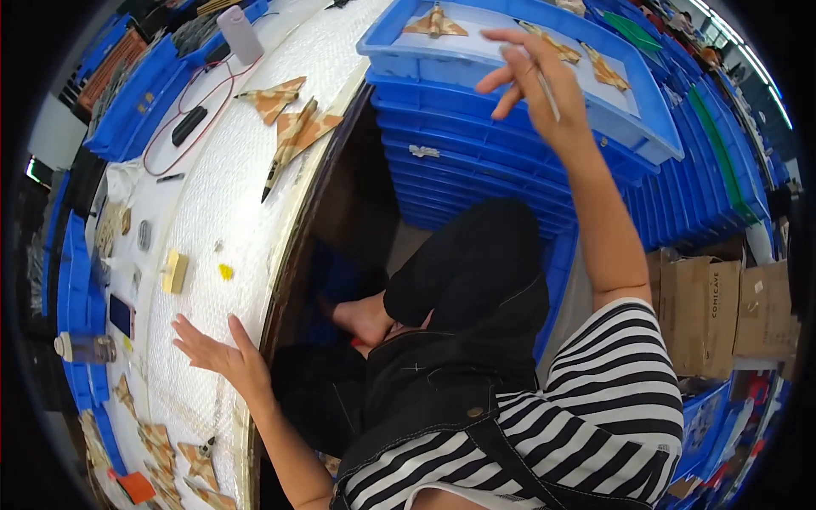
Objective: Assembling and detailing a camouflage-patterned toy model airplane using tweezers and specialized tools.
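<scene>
My left hand (223,353) hovers over the white padded worktop (200,204), palm up with its fingers spread and nothing in it. Near it are a pale yellow block (176,272) and a small bright yellow piece (225,272). My right hand (544,93) is raised over the near side of a blue crate (518,85). Its fingers are partly stretched, and a thin pale stick (551,100) lies along the hand, seemingly held there. Inside the crate lie model jets, among them a camouflage model jet (436,23). Two more tan-and-brown model jets (295,136) rest on the worktop farther ahead.
Stacked blue crates (476,170) stand below the top one, right of the table edge. Several model jets (200,463) lie at the near left. A phone (121,314), a clear bottle (85,347), a pale flask (240,36) and a red cable (191,110) occupy the table. Cardboard boxes (701,314) sit right.
</scene>
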